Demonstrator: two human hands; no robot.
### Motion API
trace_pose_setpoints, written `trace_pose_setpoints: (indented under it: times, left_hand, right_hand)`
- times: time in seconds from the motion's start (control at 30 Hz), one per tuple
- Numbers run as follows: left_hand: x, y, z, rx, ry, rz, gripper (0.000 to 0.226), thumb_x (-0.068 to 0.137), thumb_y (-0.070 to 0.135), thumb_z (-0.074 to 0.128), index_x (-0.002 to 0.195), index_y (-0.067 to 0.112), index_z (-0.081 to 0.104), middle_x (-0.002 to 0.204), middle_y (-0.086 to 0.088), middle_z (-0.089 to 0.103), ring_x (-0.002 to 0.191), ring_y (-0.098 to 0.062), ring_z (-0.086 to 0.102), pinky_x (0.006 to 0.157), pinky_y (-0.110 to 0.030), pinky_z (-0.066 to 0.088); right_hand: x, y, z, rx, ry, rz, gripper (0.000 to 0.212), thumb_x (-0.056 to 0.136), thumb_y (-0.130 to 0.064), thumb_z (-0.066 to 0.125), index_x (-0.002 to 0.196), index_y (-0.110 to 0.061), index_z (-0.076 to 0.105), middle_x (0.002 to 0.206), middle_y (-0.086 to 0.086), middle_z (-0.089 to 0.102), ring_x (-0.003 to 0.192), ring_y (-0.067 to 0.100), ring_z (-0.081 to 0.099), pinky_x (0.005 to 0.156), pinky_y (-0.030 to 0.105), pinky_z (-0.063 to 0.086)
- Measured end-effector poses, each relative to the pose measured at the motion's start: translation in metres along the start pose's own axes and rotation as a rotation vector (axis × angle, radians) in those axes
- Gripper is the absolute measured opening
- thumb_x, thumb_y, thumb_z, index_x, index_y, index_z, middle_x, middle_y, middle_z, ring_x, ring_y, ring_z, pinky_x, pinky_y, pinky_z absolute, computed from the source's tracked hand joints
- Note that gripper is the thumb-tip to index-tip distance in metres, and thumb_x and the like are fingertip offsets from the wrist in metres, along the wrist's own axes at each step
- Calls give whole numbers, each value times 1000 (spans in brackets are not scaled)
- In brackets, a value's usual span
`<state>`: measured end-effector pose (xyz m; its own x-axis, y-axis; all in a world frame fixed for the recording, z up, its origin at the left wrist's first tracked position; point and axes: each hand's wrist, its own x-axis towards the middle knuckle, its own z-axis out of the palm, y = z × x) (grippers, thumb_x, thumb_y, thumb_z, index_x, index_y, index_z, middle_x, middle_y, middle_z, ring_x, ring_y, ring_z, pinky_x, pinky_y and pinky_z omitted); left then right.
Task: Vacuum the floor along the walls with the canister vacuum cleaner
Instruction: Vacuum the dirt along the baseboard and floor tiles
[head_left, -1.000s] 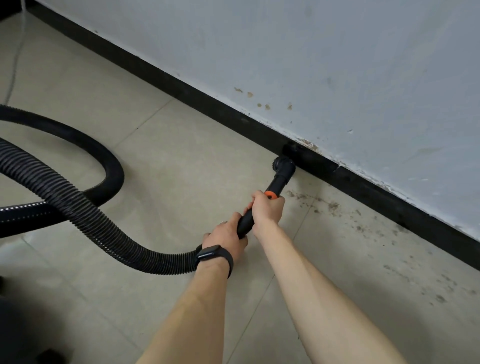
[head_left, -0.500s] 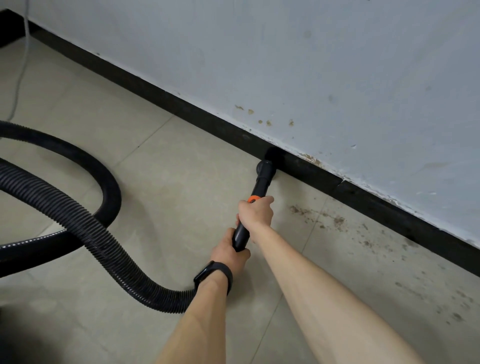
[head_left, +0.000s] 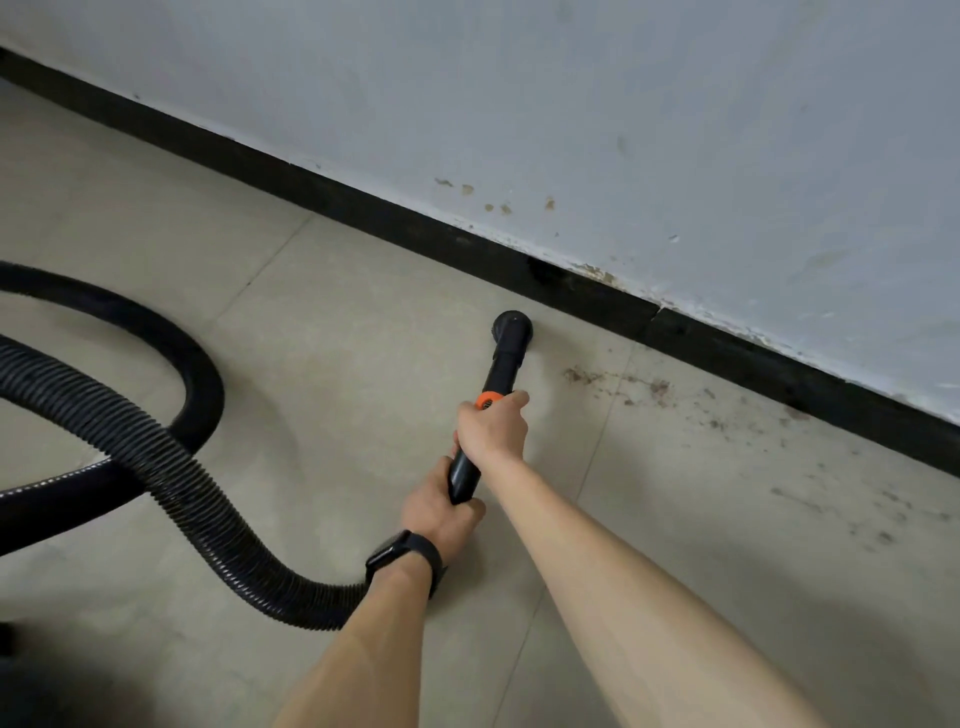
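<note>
Far left of the floor (head_left: 311, 338): the corrugated hose (head_left: 156, 467) comes in from the left edge, crosses over a smooth black tube (head_left: 200, 379) that loops on the tiles, then sags and rises to the rear of the wand (head_left: 500, 371). A dark mass in the bottom-left corner may be the canister (too dark to tell). Left hand (head_left: 441, 506), black wristband (head_left: 405, 558) on the wrist, has its fingers curled round the wand's rear end where the hose joins. Right hand (head_left: 493, 431) is wrapped round the shaft just behind the orange collar (head_left: 487, 400), its uppermost finger lying against the collar. The wand slants down and away to the round nozzle (head_left: 512, 327), which sits on the tile at the floor's far edge, just beside the black skirting (head_left: 363, 208); contact with the skirting cannot be confirmed. To the right of the nozzle and past a grout line (head_left: 597, 457), brown dirt (head_left: 623, 384) is scattered along the foot of the skirting towards the right edge, below the stained wall (head_left: 675, 130). Step in hand, as I judge it: working the nozzle along the wall line, mid-pass. The next move likely calls for sliding the nozzle right along the skirting into the dirt, head flat on the tile, with hose slack drawn along behind.
</note>
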<state>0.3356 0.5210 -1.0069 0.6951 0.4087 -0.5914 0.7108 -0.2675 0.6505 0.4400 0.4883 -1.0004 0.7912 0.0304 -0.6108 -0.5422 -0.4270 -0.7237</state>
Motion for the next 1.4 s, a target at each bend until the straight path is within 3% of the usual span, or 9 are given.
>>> trace_pose_setpoints:
  times: [0.17, 0.3, 0.43, 0.53, 0.7, 0.97, 1.17, 1.4]
  left_hand:
    - [-28, -31, -7, 239, 53, 2, 34, 73, 27, 64, 102, 36, 48, 76, 6, 63, 65, -15, 59, 51, -26, 37]
    - [-47, -42, -21, 474, 82, 54, 31, 67, 41, 57, 94, 40, 42, 69, 8, 60, 61, -16, 58, 52, -26, 39]
    - [-57, -44, -30, 608, 88, 148, 30, 61, 44, 50, 89, 38, 39, 64, 8, 56, 56, -15, 52, 49, -25, 32]
    - [-62, -40, -27, 666, 81, 197, 27, 63, 45, 49, 85, 34, 40, 64, 7, 56, 55, -14, 52, 48, -25, 31]
    - [-70, -35, -17, 710, 67, 233, 24, 65, 44, 48, 85, 35, 37, 63, 7, 57, 55, -14, 53, 47, -27, 34]
    - [-63, -17, -2, 773, 59, 228, 23, 76, 38, 51, 89, 34, 33, 67, 7, 56, 59, -20, 57, 55, -30, 48]
    - [-54, -9, 9, 771, 59, 237, 24, 77, 37, 51, 89, 34, 31, 66, 7, 54, 59, -22, 56, 52, -29, 45]
    - [-46, -9, 12, 747, 61, 240, 23, 78, 36, 51, 89, 32, 31, 66, 7, 55, 58, -21, 56, 50, -29, 43]
  right_hand:
    - [-30, 30, 9, 112, 13, 63, 32, 94, -23, 57, 114, -17, 32, 104, 15, 67, 76, 31, 74, 72, 46, 64]
    - [-55, 45, 4, 374, -1, 122, 33, 95, -36, 64, 104, -20, 37, 82, 4, 64, 45, 15, 63, 49, 30, 55]
    - [-73, 50, -9, 719, -24, 212, 31, 89, -21, 71, 99, -18, 42, 80, 7, 62, 47, 19, 65, 48, 30, 54]
    - [-77, 54, -18, 836, -5, 211, 30, 86, -9, 68, 100, -16, 42, 83, 9, 62, 52, 21, 69, 52, 32, 57]
    - [-76, 62, -27, 777, 38, 232, 25, 87, -12, 64, 97, -18, 41, 84, 8, 56, 40, 15, 54, 55, 34, 53]
    - [-60, 57, -48, 831, 6, 240, 26, 82, -2, 59, 102, -12, 46, 71, 6, 52, 40, 15, 46, 48, 30, 50]
    - [-45, 54, -55, 852, -34, 234, 28, 79, 0, 59, 102, -13, 48, 55, -1, 50, 41, 15, 45, 46, 28, 48]
    - [-37, 55, -53, 842, -28, 223, 27, 80, 0, 58, 102, -12, 47, 62, 2, 49, 41, 16, 44, 46, 29, 47]
